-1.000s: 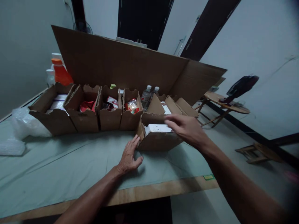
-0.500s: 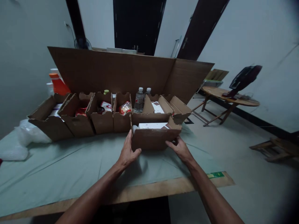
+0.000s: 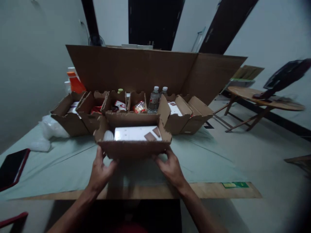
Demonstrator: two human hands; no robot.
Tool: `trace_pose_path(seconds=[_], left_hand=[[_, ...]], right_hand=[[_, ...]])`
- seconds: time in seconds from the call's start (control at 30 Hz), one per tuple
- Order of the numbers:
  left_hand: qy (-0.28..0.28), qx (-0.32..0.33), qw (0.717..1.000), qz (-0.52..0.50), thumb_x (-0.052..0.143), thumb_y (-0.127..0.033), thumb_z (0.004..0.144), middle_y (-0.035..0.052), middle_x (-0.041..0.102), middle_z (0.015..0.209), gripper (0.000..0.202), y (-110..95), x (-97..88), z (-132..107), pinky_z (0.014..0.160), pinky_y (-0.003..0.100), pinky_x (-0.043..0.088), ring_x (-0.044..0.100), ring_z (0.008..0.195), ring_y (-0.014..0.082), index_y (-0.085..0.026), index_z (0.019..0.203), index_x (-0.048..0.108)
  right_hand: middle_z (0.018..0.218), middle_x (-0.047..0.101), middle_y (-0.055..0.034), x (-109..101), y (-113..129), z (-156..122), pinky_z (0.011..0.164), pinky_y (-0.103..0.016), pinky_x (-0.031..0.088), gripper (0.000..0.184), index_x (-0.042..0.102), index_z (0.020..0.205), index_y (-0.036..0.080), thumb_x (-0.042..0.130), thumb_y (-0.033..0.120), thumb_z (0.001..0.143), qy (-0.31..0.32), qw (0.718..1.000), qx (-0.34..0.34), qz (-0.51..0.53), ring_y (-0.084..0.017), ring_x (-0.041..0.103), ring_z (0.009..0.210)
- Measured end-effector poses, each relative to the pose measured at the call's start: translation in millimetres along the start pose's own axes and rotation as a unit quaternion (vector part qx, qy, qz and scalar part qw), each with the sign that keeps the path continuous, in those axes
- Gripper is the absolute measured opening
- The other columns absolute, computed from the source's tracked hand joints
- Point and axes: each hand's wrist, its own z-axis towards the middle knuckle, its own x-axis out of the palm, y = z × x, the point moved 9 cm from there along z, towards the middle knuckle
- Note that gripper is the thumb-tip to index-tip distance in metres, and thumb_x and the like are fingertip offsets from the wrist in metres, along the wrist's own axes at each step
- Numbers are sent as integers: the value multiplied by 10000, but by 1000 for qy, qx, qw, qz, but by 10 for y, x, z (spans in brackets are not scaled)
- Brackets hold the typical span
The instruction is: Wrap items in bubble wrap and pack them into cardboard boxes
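Observation:
Both my hands hold an open cardboard box (image 3: 132,149) in front of me, off the table or only just over it. My left hand (image 3: 101,170) grips its lower left end, and my right hand (image 3: 170,165) grips the lower right; the fingertips are hidden beneath and behind it. Inside lie a white carton (image 3: 133,133) with brown squares on its right end and a whitish ribbed item (image 3: 108,136) at the left. Behind it stands a row of similar cardboard boxes (image 3: 70,121) with packets in them. One box (image 3: 175,121) at the right has a white carton (image 3: 174,109) inside.
Two water bottles (image 3: 154,99) stand behind the row, before a tall cardboard screen (image 3: 136,66). Plastic wrap (image 3: 52,127) and a dark red-edged tablet (image 3: 13,168) lie at the left on the green tablecloth (image 3: 73,168). A folding wooden table (image 3: 267,98) stands at the right.
The held box has moved left and nearer to me, coming away from the boxes at the right. Both hands have travelled with it, and the view has turned slightly left.

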Motion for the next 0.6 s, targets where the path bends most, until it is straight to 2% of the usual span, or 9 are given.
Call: trace_pose_path(seconds=[0.07,0.13,0.23,0.3,0.4,0.5,0.6], left_hand=[[0,32,999,-9,728,-314,754,103,610,1258,721,-205,140,155,984,402,494,591,1168,283,-209,1400,427],[55,63,996,-12,710,-276,750,129,583,1337,747,-339,457,152,1056,447,454,553,1242,309,-198,1434,419],[140,88,986,-8,692,-224,751,140,493,1475,781,-393,839,-132,1152,507,361,446,1371,347,-216,1479,409],[164,81,983,0,676,-210,768,140,447,1523,798,-329,888,-342,1170,526,335,407,1406,355,-225,1507,378],[148,47,988,12,662,-214,791,146,480,1495,788,-125,734,-468,1170,543,333,427,1393,359,-219,1518,359],[111,27,993,36,655,-240,811,147,492,1479,801,90,579,-457,1163,560,346,441,1387,360,-222,1537,317],[103,44,992,54,609,-230,843,147,385,1565,824,221,610,-509,1132,550,399,408,1419,350,-251,1571,223]], right_hand=[[1036,725,-93,-107,-11,138,809,-386,545,475,619,1169,194,667,471,786,-29,999,11,11,-240,669,866],[1058,718,-93,-415,-148,98,821,-396,538,515,597,1188,197,679,498,778,-82,996,28,-9,-244,670,889],[1011,726,-94,-907,-407,-262,803,-402,538,477,624,1097,206,704,536,763,-143,985,65,-74,-271,675,903],[986,733,-99,-1033,-527,-527,808,-408,538,432,639,1042,211,695,542,771,-153,980,81,-94,-286,680,916],[1005,731,-104,-853,-610,-628,851,-416,534,391,637,1029,209,679,514,788,-127,986,79,-73,-291,679,950],[996,724,-94,-515,-658,-342,864,-411,536,364,619,1050,202,675,448,788,-79,995,56,-15,-272,679,929],[1053,713,-94,-330,-723,30,900,-413,525,400,591,1120,203,671,391,775,-68,997,20,39,-264,673,974]])
